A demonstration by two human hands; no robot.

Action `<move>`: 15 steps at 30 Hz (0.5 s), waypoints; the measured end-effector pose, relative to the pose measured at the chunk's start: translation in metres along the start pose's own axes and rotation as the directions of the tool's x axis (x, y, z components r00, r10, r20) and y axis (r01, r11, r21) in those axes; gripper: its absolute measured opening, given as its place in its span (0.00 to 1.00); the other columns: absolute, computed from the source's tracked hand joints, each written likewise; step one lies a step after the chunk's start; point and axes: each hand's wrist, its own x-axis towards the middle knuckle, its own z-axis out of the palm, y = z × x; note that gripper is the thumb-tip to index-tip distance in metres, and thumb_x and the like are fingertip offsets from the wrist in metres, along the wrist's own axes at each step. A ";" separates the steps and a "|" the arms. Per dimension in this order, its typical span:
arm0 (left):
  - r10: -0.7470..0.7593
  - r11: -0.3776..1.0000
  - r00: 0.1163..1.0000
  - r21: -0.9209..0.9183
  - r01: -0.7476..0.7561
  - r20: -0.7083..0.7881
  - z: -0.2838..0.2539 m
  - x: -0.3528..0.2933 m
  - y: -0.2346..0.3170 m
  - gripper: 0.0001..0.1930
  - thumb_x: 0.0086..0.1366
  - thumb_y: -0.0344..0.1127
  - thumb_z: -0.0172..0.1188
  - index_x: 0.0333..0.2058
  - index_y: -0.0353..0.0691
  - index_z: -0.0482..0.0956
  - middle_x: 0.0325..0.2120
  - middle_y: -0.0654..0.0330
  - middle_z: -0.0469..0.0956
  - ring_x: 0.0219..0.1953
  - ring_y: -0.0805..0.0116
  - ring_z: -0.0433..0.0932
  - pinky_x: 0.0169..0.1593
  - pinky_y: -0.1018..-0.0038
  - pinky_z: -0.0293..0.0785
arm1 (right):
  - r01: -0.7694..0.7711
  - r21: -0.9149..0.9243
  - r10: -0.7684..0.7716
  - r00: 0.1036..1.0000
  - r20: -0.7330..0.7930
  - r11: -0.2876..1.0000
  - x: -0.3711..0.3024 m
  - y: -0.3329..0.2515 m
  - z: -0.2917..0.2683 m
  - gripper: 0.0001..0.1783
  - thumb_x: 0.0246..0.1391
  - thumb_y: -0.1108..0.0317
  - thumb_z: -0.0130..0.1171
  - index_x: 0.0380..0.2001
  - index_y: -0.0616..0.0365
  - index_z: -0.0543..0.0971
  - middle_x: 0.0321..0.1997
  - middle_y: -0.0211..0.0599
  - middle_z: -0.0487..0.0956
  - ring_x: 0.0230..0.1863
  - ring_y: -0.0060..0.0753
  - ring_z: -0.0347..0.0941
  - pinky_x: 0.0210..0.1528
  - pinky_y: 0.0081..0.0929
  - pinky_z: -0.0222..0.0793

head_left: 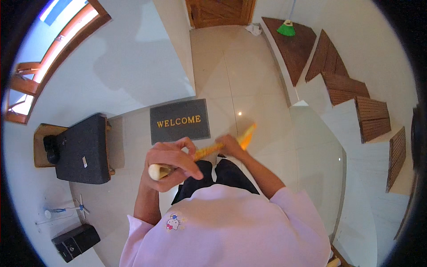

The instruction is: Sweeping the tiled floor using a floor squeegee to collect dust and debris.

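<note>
A long-handled broom (204,152) slants across in front of my body, its pale rounded handle end up close at the left. Its far end is a yellow-orange flared piece that points down to the right, too blurred to make out in detail. Near the top of the handle, my left hand (171,162) curls around it with the thumb and fingers loosely closed. Lower on the handle, my right hand (229,145) wraps around it, just above the flared end. My legs in dark trousers show beneath the two hands.
A grey doormat (179,121) lies on the tiled floor ahead. At left stand a dark padded seat (84,149), a small fan (66,210) and a black speaker (76,242). Brown-topped stairs (347,84) rise at right, with a green broom (286,29). Beyond is a wooden door (221,12).
</note>
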 end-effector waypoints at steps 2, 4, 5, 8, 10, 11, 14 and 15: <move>0.051 0.962 0.984 0.255 -0.094 0.168 0.012 0.009 -0.006 0.10 0.38 0.19 0.51 0.19 0.41 0.74 0.09 0.67 0.68 0.10 0.73 0.61 0.30 0.74 0.60 | 0.000 0.030 0.003 0.995 -0.102 1.000 0.023 0.025 -0.016 0.10 0.26 0.68 0.57 0.17 0.55 0.69 0.20 0.38 0.70 0.27 0.43 0.66 0.29 0.36 0.61; 0.016 0.948 0.966 0.305 -0.097 0.257 0.031 0.010 -0.025 0.11 0.38 0.19 0.50 0.20 0.42 0.74 0.09 0.67 0.66 0.11 0.72 0.61 0.30 0.74 0.60 | 0.114 0.174 -0.041 0.925 -0.379 0.978 0.037 0.053 -0.027 0.08 0.27 0.72 0.55 0.15 0.57 0.67 0.18 0.38 0.68 0.24 0.41 0.66 0.26 0.34 0.60; -0.019 0.923 0.944 0.369 -0.110 0.329 0.035 0.007 -0.029 0.12 0.37 0.19 0.50 0.21 0.43 0.74 0.08 0.67 0.65 0.11 0.72 0.61 0.31 0.75 0.61 | 0.061 0.108 -0.023 0.947 -0.321 0.992 0.044 0.054 -0.042 0.08 0.28 0.72 0.55 0.14 0.58 0.66 0.17 0.39 0.68 0.23 0.41 0.65 0.26 0.32 0.60; -0.016 0.911 0.942 0.394 -0.124 0.334 0.036 0.004 -0.022 0.13 0.36 0.19 0.50 0.22 0.44 0.74 0.07 0.66 0.62 0.12 0.71 0.62 0.31 0.74 0.61 | 0.103 0.004 -0.093 0.919 -0.384 0.995 0.055 0.039 -0.069 0.07 0.31 0.71 0.53 0.12 0.59 0.66 0.16 0.41 0.68 0.23 0.42 0.65 0.26 0.33 0.61; 0.115 0.934 0.975 0.314 -0.171 0.190 0.024 0.001 -0.003 0.08 0.40 0.22 0.51 0.20 0.43 0.73 0.08 0.68 0.64 0.09 0.74 0.60 0.29 0.74 0.62 | 0.092 -0.014 -0.090 0.928 -0.362 0.996 0.052 0.011 -0.078 0.08 0.30 0.71 0.52 0.12 0.59 0.65 0.15 0.41 0.67 0.22 0.43 0.65 0.24 0.33 0.60; 0.206 0.936 0.975 0.273 -0.222 0.084 0.020 -0.001 0.005 0.06 0.42 0.24 0.51 0.19 0.42 0.73 0.08 0.69 0.65 0.09 0.75 0.60 0.28 0.74 0.61 | 0.081 -0.033 -0.087 0.933 -0.348 0.996 0.046 0.001 -0.076 0.08 0.30 0.71 0.52 0.11 0.60 0.64 0.14 0.41 0.66 0.21 0.44 0.64 0.23 0.33 0.59; 0.275 0.956 0.960 0.127 -0.266 -0.056 -0.001 -0.021 0.015 0.02 0.44 0.28 0.52 0.17 0.42 0.73 0.08 0.69 0.66 0.08 0.78 0.59 0.26 0.75 0.60 | -0.075 -0.142 0.066 0.996 -0.065 0.987 0.016 -0.023 -0.052 0.09 0.30 0.67 0.54 0.12 0.59 0.66 0.14 0.43 0.67 0.22 0.45 0.65 0.24 0.35 0.60; 0.199 0.980 0.963 0.067 -0.190 -0.183 -0.003 -0.029 0.015 0.02 0.44 0.28 0.52 0.16 0.42 0.72 0.07 0.69 0.66 0.08 0.78 0.59 0.27 0.75 0.59 | -0.057 -0.108 0.052 0.997 -0.051 0.993 -0.001 -0.022 -0.035 0.09 0.30 0.66 0.54 0.13 0.59 0.68 0.15 0.44 0.68 0.22 0.46 0.65 0.24 0.36 0.60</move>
